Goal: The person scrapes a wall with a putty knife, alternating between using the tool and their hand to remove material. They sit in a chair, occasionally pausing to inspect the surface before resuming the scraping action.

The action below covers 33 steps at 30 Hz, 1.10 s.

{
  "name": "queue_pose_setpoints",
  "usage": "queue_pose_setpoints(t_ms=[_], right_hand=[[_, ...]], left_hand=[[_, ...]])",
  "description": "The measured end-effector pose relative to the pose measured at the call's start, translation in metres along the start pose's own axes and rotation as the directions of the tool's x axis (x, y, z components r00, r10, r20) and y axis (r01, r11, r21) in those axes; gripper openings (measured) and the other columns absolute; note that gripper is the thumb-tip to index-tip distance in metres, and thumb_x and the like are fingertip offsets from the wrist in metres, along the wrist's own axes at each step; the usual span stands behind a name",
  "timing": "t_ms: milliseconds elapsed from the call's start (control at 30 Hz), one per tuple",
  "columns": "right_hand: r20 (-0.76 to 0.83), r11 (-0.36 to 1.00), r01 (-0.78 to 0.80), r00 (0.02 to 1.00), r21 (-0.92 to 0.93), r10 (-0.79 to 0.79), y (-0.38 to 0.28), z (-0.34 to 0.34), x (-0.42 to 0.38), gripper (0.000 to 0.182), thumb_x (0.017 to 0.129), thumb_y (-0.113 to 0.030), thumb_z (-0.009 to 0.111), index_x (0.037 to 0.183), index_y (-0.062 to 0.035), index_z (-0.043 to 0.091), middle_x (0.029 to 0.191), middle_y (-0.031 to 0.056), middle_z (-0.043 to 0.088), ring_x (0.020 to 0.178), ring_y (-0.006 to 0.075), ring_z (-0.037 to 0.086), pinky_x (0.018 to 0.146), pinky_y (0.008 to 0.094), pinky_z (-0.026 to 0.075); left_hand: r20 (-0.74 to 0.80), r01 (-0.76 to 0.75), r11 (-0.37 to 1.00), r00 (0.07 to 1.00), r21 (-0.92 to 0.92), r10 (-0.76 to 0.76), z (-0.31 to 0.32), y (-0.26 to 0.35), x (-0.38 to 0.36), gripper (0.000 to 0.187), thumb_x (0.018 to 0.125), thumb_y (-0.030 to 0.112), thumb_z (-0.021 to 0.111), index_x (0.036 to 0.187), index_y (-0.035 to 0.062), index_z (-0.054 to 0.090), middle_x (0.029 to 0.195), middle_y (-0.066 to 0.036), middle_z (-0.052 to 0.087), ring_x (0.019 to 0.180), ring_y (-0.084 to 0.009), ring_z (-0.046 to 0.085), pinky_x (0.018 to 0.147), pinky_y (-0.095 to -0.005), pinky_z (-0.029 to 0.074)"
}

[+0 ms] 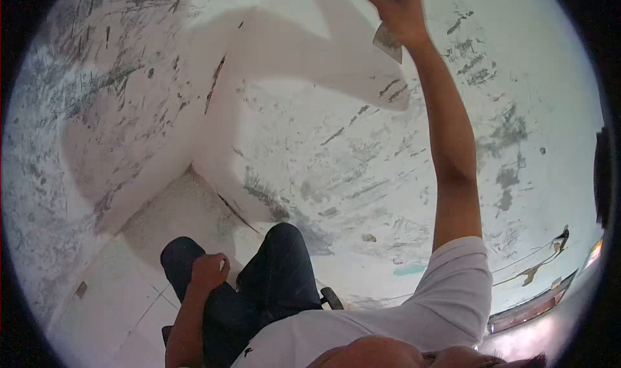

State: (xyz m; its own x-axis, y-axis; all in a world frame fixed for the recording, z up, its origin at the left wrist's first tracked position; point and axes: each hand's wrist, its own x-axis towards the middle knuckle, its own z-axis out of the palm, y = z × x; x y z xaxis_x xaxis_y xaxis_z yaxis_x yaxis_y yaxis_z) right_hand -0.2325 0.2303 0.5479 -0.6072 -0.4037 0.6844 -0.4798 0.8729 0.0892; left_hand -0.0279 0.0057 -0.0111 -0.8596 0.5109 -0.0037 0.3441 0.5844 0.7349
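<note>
My right hand (402, 12) is raised high against the wall (362, 141), its fingers wrapped round the dark handle of a putty knife (389, 43). The knife's flat metal blade points down past the wrist, close to the wall surface. Low on the left, my left hand (208, 272) rests on my left thigh, the fingers curled in a loose fist. Nothing shows in it.
Two patchy white walls with grey marks meet at a corner (191, 164). Pale floor tiles (139, 306) lie below. Loose wires (557, 242) stick out of the wall at right. My knees (284, 245) are bent near the wall.
</note>
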Motion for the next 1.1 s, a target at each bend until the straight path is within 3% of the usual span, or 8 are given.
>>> queue_pose_setpoints(t_ms=[100, 200, 267, 433, 567, 800, 900, 1100], right_hand=[[-0.171, 0.984, -0.159, 0.971, 0.074, 0.17, 0.031, 0.012, 0.002, 0.025, 0.077, -0.007, 0.062, 0.061, -0.0035, 0.043, 0.056, -0.0025, 0.039, 0.055, 0.0082, 0.036, 0.047, 0.032, 0.032], [0.068, 1.0, -0.025, 0.997, -0.018, 0.026, 0.011, 0.007, -0.001, 0.024, 0.078, -0.005, 0.061, 0.061, -0.0047, 0.044, 0.055, -0.0022, 0.041, 0.054, 0.0082, 0.037, 0.047, 0.0332, 0.034], [-0.067, 0.953, -0.233, 0.966, 0.192, 0.25, -0.006, -0.009, 0.008, 0.025, 0.077, -0.005, 0.062, 0.06, -0.005, 0.043, 0.056, -0.0031, 0.039, 0.055, 0.0092, 0.034, 0.048, 0.0333, 0.033], [0.035, 0.986, 0.168, 0.985, 0.016, -0.168, 0.037, 0.025, -0.002, 0.026, 0.078, -0.001, 0.059, 0.059, -0.0064, 0.042, 0.054, -0.0039, 0.038, 0.05, 0.0073, 0.033, 0.044, 0.0285, 0.029], [-0.159, 0.967, -0.029, 0.985, 0.255, 0.071, 0.034, 0.013, 0.004, 0.025, 0.077, -0.001, 0.059, 0.061, -0.0062, 0.04, 0.056, -0.0042, 0.038, 0.054, 0.0082, 0.034, 0.047, 0.0304, 0.031], [-0.082, 0.975, -0.131, 0.986, 0.178, 0.148, 0.003, 0.006, -0.009, 0.027, 0.078, -0.003, 0.061, 0.061, -0.0069, 0.039, 0.057, -0.0046, 0.034, 0.056, 0.0073, 0.032, 0.048, 0.0294, 0.029], [0.117, 0.997, 0.041, 0.992, 0.068, -0.049, 0.019, 0.025, -0.013, 0.03, 0.077, -0.002, 0.062, 0.06, -0.0068, 0.038, 0.056, -0.0044, 0.033, 0.053, 0.0062, 0.03, 0.046, 0.0285, 0.028], [0.026, 0.994, -0.029, 0.999, 0.108, 0.026, 0.017, 0.02, -0.015, 0.03, 0.077, -0.001, 0.06, 0.059, -0.0075, 0.036, 0.055, -0.0045, 0.031, 0.054, 0.0071, 0.03, 0.047, 0.0304, 0.028]], left_hand=[[-0.05, -0.047, 0.999, 0.998, -0.018, 0.046, 0.001, 0.001, -0.003, 0.02, 0.082, 0.025, 0.061, 0.089, 0.0079, 0.069, 0.072, -0.016, 0.065, 0.071, -0.0338, 0.065, 0.069, -0.046, 0.051], [-0.049, -0.006, 1.0, 0.999, -0.018, 0.005, -0.005, 0.003, -0.004, 0.019, 0.082, 0.024, 0.062, 0.089, 0.0078, 0.069, 0.071, -0.016, 0.065, 0.07, -0.0333, 0.065, 0.068, -0.0458, 0.052], [-0.09, -0.049, 0.999, 0.995, -0.003, 0.049, -0.003, -0.001, 0.003, 0.019, 0.082, 0.024, 0.062, 0.088, 0.0078, 0.069, 0.071, -0.016, 0.066, 0.07, -0.033, 0.065, 0.068, -0.0458, 0.051], [-0.13, -0.019, 0.997, 0.992, -0.074, 0.01, -0.004, -0.002, -0.001, 0.018, 0.081, 0.024, 0.062, 0.085, 0.009, 0.07, 0.067, -0.016, 0.064, 0.065, -0.035, 0.064, 0.067, -0.047, 0.052], [-0.049, -0.005, 0.999, 0.999, -0.043, 0.003, -0.001, 0.0, -0.005, 0.018, 0.083, 0.025, 0.062, 0.086, 0.0091, 0.071, 0.069, -0.017, 0.065, 0.071, -0.0338, 0.065, 0.069, -0.0466, 0.052], [-0.058, -0.002, 1.0, 0.998, -0.003, 0.002, 0.001, -0.001, -0.001, 0.019, 0.081, 0.026, 0.063, 0.088, 0.0094, 0.07, 0.074, -0.016, 0.067, 0.072, -0.0342, 0.065, 0.07, -0.0447, 0.052], [-0.09, -0.018, 0.997, 0.996, -0.075, 0.011, 0.001, -0.006, -0.002, 0.019, 0.081, 0.026, 0.063, 0.089, 0.0093, 0.07, 0.073, -0.016, 0.066, 0.072, -0.0337, 0.065, 0.069, -0.0449, 0.052], [-0.111, -0.031, 0.999, 0.993, -0.008, 0.03, 0.0, -0.001, -0.003, 0.018, 0.081, 0.025, 0.063, 0.087, 0.0094, 0.07, 0.069, -0.015, 0.065, 0.072, -0.0331, 0.065, 0.069, -0.0452, 0.052]])
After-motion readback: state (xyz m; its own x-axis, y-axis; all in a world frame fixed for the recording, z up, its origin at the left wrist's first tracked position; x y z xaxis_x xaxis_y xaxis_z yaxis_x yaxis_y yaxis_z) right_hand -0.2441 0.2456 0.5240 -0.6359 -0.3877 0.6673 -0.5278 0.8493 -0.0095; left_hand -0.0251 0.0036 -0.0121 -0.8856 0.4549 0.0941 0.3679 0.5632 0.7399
